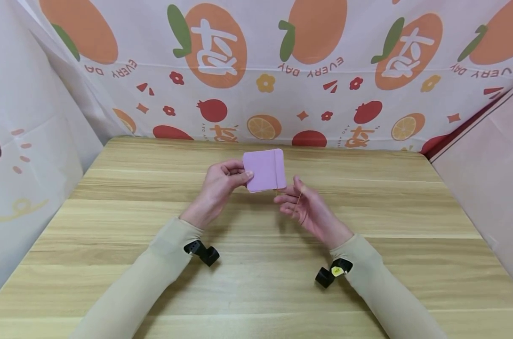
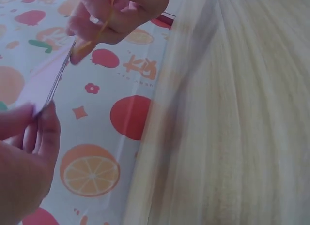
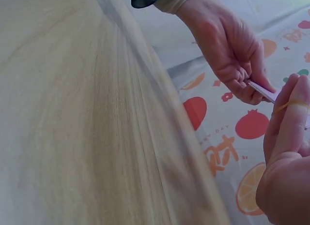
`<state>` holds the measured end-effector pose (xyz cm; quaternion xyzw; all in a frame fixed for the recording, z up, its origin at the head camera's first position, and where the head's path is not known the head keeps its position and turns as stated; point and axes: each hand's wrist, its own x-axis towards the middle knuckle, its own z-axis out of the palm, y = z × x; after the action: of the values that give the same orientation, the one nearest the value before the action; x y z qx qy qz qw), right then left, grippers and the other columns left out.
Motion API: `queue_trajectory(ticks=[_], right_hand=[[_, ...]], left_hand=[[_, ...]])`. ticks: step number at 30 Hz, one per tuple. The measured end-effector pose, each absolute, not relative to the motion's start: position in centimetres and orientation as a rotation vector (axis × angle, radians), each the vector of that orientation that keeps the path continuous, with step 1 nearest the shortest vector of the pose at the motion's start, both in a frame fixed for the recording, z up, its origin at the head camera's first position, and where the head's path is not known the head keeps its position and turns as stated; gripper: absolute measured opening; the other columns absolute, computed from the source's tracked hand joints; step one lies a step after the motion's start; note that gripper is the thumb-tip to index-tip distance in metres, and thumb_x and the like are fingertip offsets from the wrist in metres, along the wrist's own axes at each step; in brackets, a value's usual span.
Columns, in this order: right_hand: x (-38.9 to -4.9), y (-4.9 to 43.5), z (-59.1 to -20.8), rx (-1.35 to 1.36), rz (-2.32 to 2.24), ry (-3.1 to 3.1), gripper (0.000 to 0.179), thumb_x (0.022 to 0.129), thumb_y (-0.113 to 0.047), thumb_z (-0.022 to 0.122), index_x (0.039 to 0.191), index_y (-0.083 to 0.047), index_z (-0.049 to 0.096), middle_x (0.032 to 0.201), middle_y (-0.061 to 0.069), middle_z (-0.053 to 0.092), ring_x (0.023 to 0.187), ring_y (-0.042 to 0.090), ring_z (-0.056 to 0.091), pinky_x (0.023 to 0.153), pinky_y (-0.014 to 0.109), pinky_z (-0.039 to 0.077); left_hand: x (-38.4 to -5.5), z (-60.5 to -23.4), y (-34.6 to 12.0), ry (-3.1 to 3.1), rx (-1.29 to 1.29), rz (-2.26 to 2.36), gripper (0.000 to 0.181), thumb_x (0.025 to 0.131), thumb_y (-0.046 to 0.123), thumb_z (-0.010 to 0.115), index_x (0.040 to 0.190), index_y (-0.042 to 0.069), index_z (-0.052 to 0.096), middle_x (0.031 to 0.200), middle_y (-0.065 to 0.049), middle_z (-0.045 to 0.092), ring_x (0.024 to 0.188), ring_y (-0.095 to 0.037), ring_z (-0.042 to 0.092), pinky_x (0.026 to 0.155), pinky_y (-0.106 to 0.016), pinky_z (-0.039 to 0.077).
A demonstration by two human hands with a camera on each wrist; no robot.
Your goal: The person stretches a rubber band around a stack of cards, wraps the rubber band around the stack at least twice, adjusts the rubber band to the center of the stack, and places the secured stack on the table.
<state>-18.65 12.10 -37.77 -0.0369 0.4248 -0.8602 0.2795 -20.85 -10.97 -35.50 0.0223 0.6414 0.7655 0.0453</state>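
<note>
A flat lilac square pad [image 1: 262,170] with rounded corners is held up above the table, and a thin line runs down it near its right edge. My left hand [image 1: 217,188] pinches its left side, thumb on the front face. Edge-on in the left wrist view, the pad [image 2: 54,82] looks thin and layered. Close below its lower right corner is my right hand [image 1: 309,209], fingers mostly extended and spread. A thin orange rubber band [image 3: 292,104] passes across those fingers. Whether the band also goes round the pad, I cannot tell.
Beneath both hands lies a wood-grain table [image 1: 256,282]. A fruit-printed cloth [image 1: 256,103] hangs behind its far edge, and pale coverings stand at the left and right sides. Each wrist wears a small black camera [image 1: 205,254].
</note>
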Motion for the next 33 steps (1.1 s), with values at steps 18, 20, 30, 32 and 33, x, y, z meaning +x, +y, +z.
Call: queue_trajectory(ticks=[18,20,30,32,33], right_hand=[[-19.6,13.1,-38.1,-0.133,-2.116,1.204,0.074,0.100,-0.054,0.044,0.146,0.000,0.024,0.129,0.030,0.050,0.113,0.036,0.061,0.087,0.035,0.054],[-19.6,13.2,-38.1,-0.145,-2.111,1.190,0.075,0.100,-0.054,0.045,0.145,0.002,0.023,0.135,0.033,0.045,0.119,0.039,0.056,0.091,0.038,0.052],[-19.5,13.0,-38.4,-0.155,-2.084,1.236,0.068,0.103,-0.045,0.046,0.145,0.006,0.035,0.151,0.033,0.027,0.133,0.050,0.037,0.100,0.050,0.044],[-19.5,12.9,-38.4,-0.133,-2.085,1.264,0.067,0.101,-0.045,0.050,0.144,0.005,0.038,0.150,0.031,0.027,0.131,0.049,0.040,0.102,0.051,0.041],[-19.4,12.9,-38.4,-0.121,-2.086,1.283,0.066,0.101,-0.045,0.052,0.143,0.004,0.041,0.149,0.031,0.029,0.130,0.048,0.043,0.102,0.051,0.041]], left_hand=[[-21.4,-36.2,-11.9,2.428,0.864,1.783,0.014,0.087,-0.005,0.070,0.098,0.001,0.077,0.086,-0.010,0.066,0.076,-0.019,0.055,0.064,-0.024,0.046],[-21.4,-36.3,-11.9,2.486,0.935,1.711,0.015,0.087,-0.007,0.069,0.096,0.003,0.077,0.086,-0.008,0.065,0.076,-0.019,0.055,0.064,-0.025,0.047],[-20.5,-36.1,-11.3,2.656,1.162,1.363,0.024,0.089,-0.001,0.070,0.104,0.016,0.079,0.083,0.008,0.062,0.074,-0.011,0.052,0.061,-0.027,0.043],[-20.3,-36.2,-11.1,2.689,1.192,1.347,0.024,0.089,-0.001,0.071,0.104,0.015,0.079,0.083,0.008,0.062,0.075,-0.011,0.053,0.063,-0.028,0.044],[-20.3,-36.3,-11.1,2.707,1.200,1.350,0.024,0.088,-0.001,0.071,0.104,0.014,0.079,0.083,0.008,0.062,0.075,-0.011,0.053,0.064,-0.028,0.044]])
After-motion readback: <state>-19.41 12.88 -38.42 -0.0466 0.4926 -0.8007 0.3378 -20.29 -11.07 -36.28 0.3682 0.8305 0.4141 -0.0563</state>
